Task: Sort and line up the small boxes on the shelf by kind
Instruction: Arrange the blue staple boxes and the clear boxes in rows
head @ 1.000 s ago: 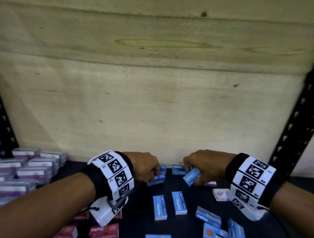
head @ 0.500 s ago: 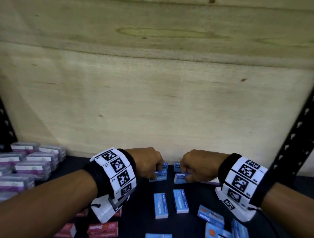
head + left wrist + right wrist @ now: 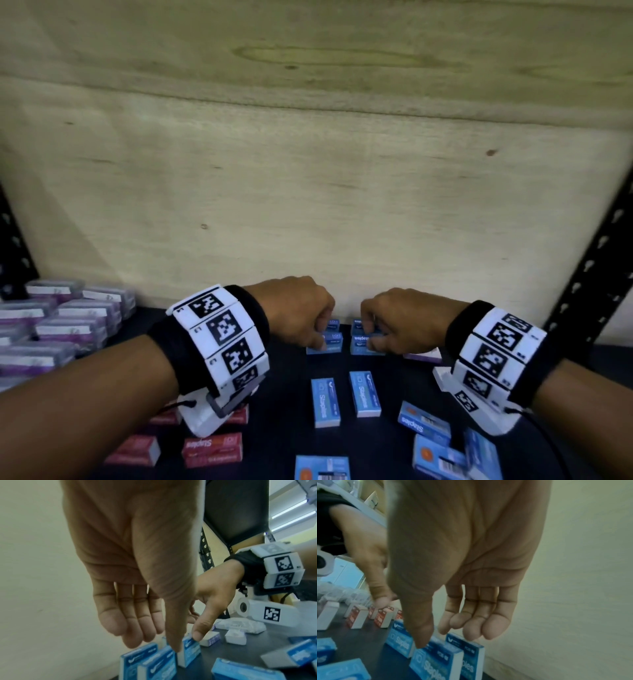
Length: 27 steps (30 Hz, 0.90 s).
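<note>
Nearest the front edge of the dark shelf (image 3: 281,442), loose blue staple boxes (image 3: 424,423) lie scattered toward the right, red staple boxes (image 3: 212,448) sit flat at the left. Just past them, two blue boxes (image 3: 364,394) lie side by side, lengthwise. Far left, clear purple-labelled cases (image 3: 65,329) are stacked in rows. Now to the back edge, against the plywood back panel (image 3: 308,205): four blue boxes stand on edge there in two pairs. The left hand (image 3: 296,310) is down over the left pair (image 3: 325,337), fingers gently bent, thumb tip touching a box top. The right hand (image 3: 399,320) sits over the right pair (image 3: 363,337), fingers relaxed above, thumb tip on a box. Neither hand grips anything.
</note>
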Each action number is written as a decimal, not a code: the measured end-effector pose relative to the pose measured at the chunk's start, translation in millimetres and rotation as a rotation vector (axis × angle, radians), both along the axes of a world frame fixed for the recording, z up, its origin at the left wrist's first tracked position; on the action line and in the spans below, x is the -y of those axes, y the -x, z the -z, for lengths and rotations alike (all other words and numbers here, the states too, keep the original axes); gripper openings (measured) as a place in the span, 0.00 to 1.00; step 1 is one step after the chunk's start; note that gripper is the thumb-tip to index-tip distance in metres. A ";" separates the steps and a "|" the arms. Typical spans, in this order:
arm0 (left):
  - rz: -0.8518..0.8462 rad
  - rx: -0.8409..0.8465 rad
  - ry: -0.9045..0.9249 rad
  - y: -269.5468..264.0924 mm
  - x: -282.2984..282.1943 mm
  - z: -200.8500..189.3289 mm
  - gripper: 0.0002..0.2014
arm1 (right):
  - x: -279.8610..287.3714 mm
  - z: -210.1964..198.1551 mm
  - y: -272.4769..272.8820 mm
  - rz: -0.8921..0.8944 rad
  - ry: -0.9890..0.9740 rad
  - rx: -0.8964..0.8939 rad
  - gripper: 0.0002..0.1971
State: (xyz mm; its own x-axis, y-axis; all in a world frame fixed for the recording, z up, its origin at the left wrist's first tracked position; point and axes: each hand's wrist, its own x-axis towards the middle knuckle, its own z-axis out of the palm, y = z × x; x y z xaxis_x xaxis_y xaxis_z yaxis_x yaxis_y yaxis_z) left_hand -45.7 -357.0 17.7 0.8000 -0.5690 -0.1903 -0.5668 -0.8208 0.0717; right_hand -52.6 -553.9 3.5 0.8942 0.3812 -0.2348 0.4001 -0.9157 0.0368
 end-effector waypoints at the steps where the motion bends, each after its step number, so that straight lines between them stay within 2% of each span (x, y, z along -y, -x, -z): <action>1: 0.000 -0.055 -0.004 5.0 0.6 -1.1 0.14 | 0.4 -2.2 3.3 0.005 -0.013 -0.022 0.11; 5: 0.023 -0.229 -0.106 22.2 3.3 4.5 0.23 | -1.0 -6.9 18.2 0.039 -0.054 -0.167 0.20; 9: 0.053 -0.259 -0.201 34.5 6.5 12.2 0.33 | -7.9 -7.1 33.8 0.055 -0.014 -0.267 0.33; 12: 0.080 -0.231 -0.181 38.6 6.5 17.6 0.29 | -14.7 -3.6 42.1 0.039 0.036 -0.262 0.36; 15: 0.074 -0.219 -0.141 39.5 5.0 21.7 0.25 | -18.7 -0.6 46.5 0.038 0.059 -0.245 0.34; 18: 0.068 -0.192 -0.084 40.8 5.4 22.3 0.28 | -17.0 -1.4 48.2 0.035 0.055 -0.204 0.29; 21: 0.102 -0.193 -0.054 41.1 4.2 22.1 0.33 | -14.2 -4.3 50.9 0.041 0.040 -0.143 0.30; 27: 0.105 -0.251 0.038 36.3 -1.3 17.1 0.20 | -3.1 -2.3 46.1 0.084 -0.014 -0.174 0.30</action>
